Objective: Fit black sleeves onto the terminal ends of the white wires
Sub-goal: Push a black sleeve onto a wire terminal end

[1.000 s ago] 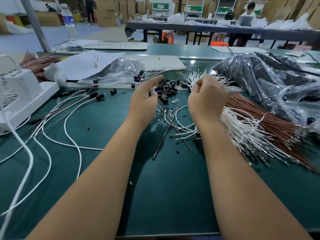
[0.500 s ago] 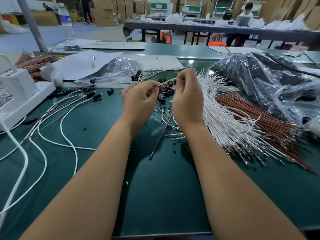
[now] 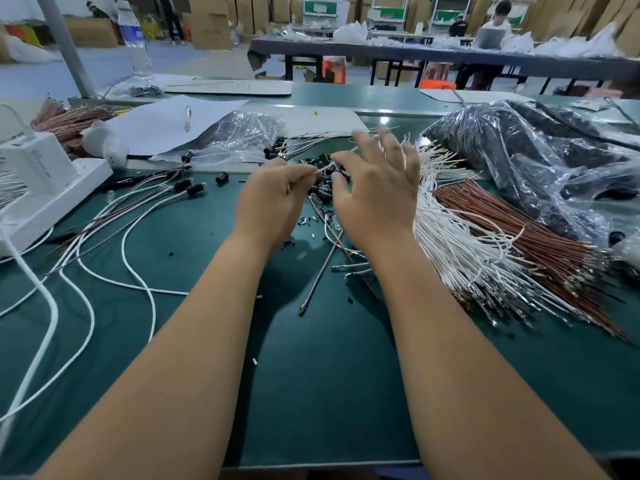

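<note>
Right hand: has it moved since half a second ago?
Yes. The right hand has opened and shifted rightward, toward the white wire bundle, away from the left hand.

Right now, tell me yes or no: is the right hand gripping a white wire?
No. The right hand is spread with straight fingers over the black sleeves, while the left hand pinches a white wire.

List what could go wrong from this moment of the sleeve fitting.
1. The left hand only pinches a thin white wire at its fingertips; it could slip loose before a sleeve goes on.
2. The right hand hovers spread over the loose black sleeves; a sweep could scatter them across the green table.
3. The white wire bundle lies right beside that hand, so fingers could snag and tangle strands.
</note>
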